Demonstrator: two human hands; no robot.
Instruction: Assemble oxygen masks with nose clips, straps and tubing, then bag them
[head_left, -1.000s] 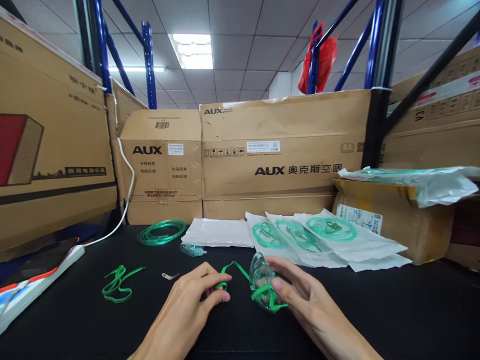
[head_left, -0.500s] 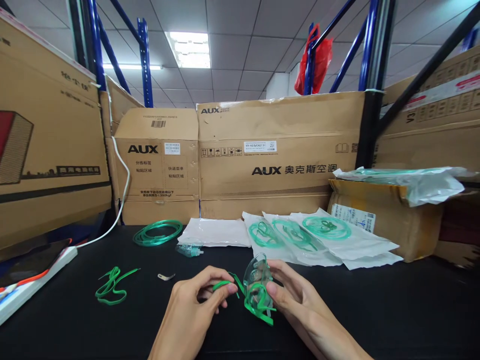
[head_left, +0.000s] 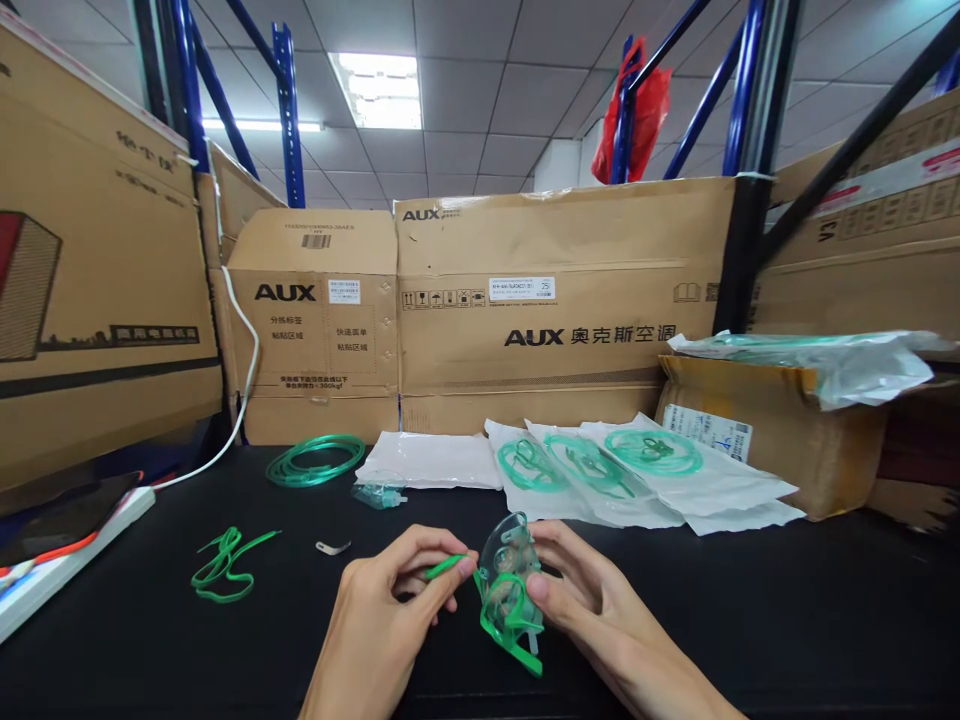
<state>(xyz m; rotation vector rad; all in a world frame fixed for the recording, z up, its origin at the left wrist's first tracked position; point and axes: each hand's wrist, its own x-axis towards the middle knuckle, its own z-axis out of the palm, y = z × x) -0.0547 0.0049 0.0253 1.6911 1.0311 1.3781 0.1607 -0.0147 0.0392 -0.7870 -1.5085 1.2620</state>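
Note:
Thumb and fingers of my left hand point(head_left: 409, 590) pinch one end of a green elastic strap point(head_left: 491, 625) close to the left edge of a clear oxygen mask point(head_left: 506, 550). The rest of that strap is looped and bunched over the lower part of the mask. My right hand point(head_left: 577, 590) grips the mask from its right side, thumb in front and fingers behind, holding it above the black table. Whether the strap end passes through the mask's side is hidden by my left fingertips.
A loose green strap point(head_left: 225, 565) and a small metal clip point(head_left: 332, 548) lie at left. Behind are coiled green tubing point(head_left: 315, 462), a small clear mask part point(head_left: 380, 492), a white packet point(head_left: 431, 462) and several bagged tubing sets point(head_left: 645, 455). Cardboard boxes point(head_left: 555, 240) wall the back; a power strip point(head_left: 82, 560) sits left.
The mask has turned to show more of its face and come slightly left, nearer my left hand. The strap hanging from it has dropped a little. Both hands keep their grips.

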